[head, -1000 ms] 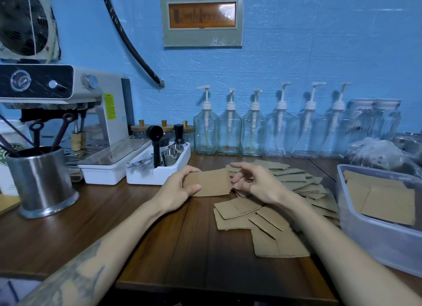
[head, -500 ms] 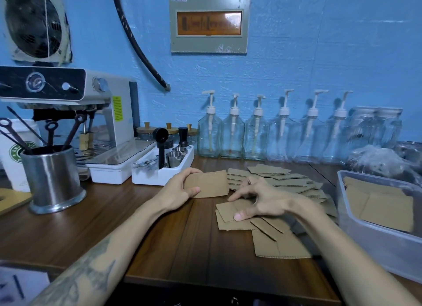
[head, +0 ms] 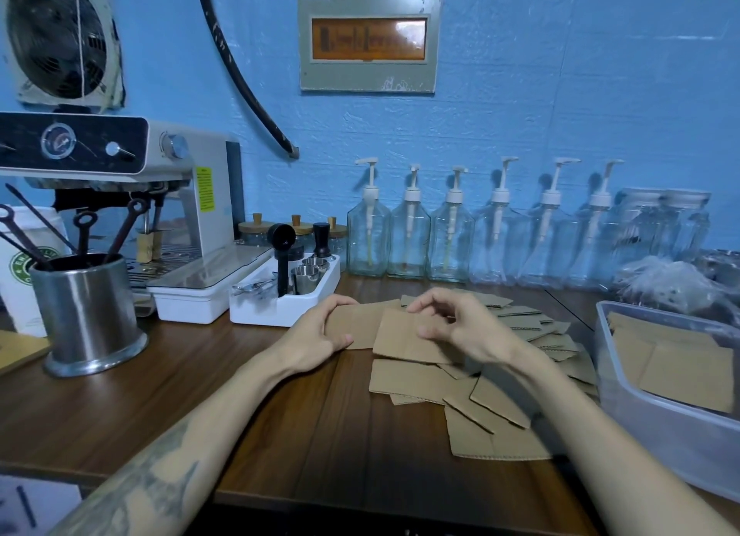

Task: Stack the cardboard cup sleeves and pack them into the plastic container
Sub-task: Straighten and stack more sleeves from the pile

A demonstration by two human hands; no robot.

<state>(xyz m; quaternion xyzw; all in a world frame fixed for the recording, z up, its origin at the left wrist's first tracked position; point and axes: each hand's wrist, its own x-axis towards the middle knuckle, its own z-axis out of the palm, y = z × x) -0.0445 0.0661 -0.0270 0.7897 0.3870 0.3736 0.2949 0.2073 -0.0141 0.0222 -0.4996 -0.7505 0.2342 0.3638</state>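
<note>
Head view: wooden counter [head: 280, 423], clear plastic container [head: 656, 431] at its right edge with cardboard sleeves inside, loose cup sleeves [head: 496, 407] scattered beside it. Left hand [head: 316, 335] grips a small sleeve stack [head: 360, 323]; right hand [head: 460, 327], fingers curled, pinches one sleeve [head: 400, 335] overlapping that stack.

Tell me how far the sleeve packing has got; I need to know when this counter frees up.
Early to midway, it looks. Done: some flat sleeves already lie in the plastic container. In hand: the left hand grips a small stack, and the right hand brings another sleeve to it. Left: many loose sleeves scattered on the counter, still to stack and pack.
</note>
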